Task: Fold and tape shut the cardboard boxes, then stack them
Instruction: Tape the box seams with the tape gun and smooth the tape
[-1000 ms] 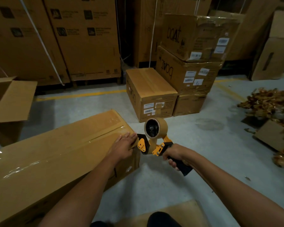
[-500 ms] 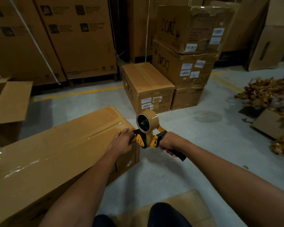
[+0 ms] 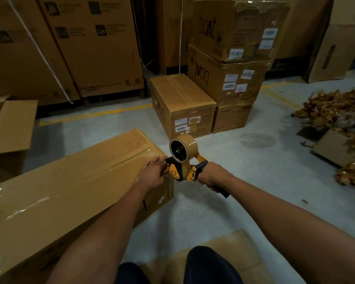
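Observation:
A long cardboard box (image 3: pixel 66 187) lies on the floor at the left, its top seam covered by shiny brown tape. My left hand (image 3: pixel 152 173) presses flat with straight fingers on the box's top at the near right corner. My right hand (image 3: pixel 210 175) grips the black handle of an orange tape dispenser (image 3: pixel 182 160) that carries a roll of brown tape. The dispenser's front end sits right at that corner, touching the fingertips of my left hand.
A closed taped box (image 3: pixel 182 107) stands straight ahead, beside a stack of three boxes (image 3: pixel 230 64). An open box (image 3: pixel 8 124) is at the far left. Crumpled brown scraps (image 3: pixel 336 111) and flat cardboard (image 3: pixel 332 148) lie at right. Flat cardboard (image 3: pixel 223 257) sits by my knees.
The dispenser has moved left to the box's corner and now meets my left hand. My left hand stays pressed on the box top.

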Tool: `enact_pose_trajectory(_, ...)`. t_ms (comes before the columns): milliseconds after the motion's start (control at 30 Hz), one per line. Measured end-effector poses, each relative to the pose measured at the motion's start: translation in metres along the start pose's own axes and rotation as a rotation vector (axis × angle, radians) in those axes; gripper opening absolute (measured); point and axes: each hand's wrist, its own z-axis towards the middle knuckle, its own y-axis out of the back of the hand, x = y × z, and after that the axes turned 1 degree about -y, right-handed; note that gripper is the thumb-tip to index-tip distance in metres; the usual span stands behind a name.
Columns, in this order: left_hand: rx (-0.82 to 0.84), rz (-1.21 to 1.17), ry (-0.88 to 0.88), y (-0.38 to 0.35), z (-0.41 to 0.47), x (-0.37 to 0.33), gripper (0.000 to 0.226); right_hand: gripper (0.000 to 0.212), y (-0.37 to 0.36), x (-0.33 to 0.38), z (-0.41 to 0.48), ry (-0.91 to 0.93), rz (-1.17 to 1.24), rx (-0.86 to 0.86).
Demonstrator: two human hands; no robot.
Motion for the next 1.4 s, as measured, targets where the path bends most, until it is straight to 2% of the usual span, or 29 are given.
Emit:
enact_pose_trajectory(367, -0.005, -0.002, 0.008, -0.005, 0.002, 0.002, 0.068, 0.014, -0.003, -0.006, 0.005, -0.008, -0.046, -0.025)
enact_pose_trajectory(467, -0.007, 0.001, 0.001, -0.003, 0.0, -0.001, 0.066, 0.01, -0.002, -0.004, 0.001, 0.013, -0.114, -0.058)
enact_pose_trajectory(633, 0.001, 0.003, 0.005, -0.004, 0.001, -0.002, 0.06, 0.016, 0.004, -0.003, -0.008, 0.059, -0.146, -0.089)
enact_pose_trajectory(867, 0.017, -0.002, 0.004, -0.003, 0.0, -0.004, 0.065, 0.021, 0.005, -0.004, -0.012, 0.075, -0.18, -0.102)
enact_pose_trajectory(1133, 0.046, -0.026, 0.027, -0.004, 0.003, 0.0, 0.074, 0.014, 0.011, -0.005, -0.013, 0.096, -0.228, -0.087)
enact_pose_trajectory(1200, 0.042, -0.026, 0.032, -0.005, 0.0, 0.005, 0.073, 0.018, 0.011, -0.017, -0.007, 0.098, -0.344, -0.088)
enact_pose_trajectory(1267, 0.05, -0.067, 0.03, -0.003, 0.001, 0.015, 0.067, 0.027, 0.001, -0.06, -0.008, -0.022, -0.5, -0.052)
enact_pose_trajectory(1300, 0.042, -0.08, 0.03, -0.003, 0.001, 0.017, 0.065, 0.029, -0.006, -0.094, -0.007, -0.141, -0.507, -0.039)
enact_pose_trajectory(1400, 0.022, -0.043, 0.044, 0.002, 0.006, 0.015, 0.065, 0.035, -0.013, -0.167, 0.003, -0.338, -0.378, 0.013)
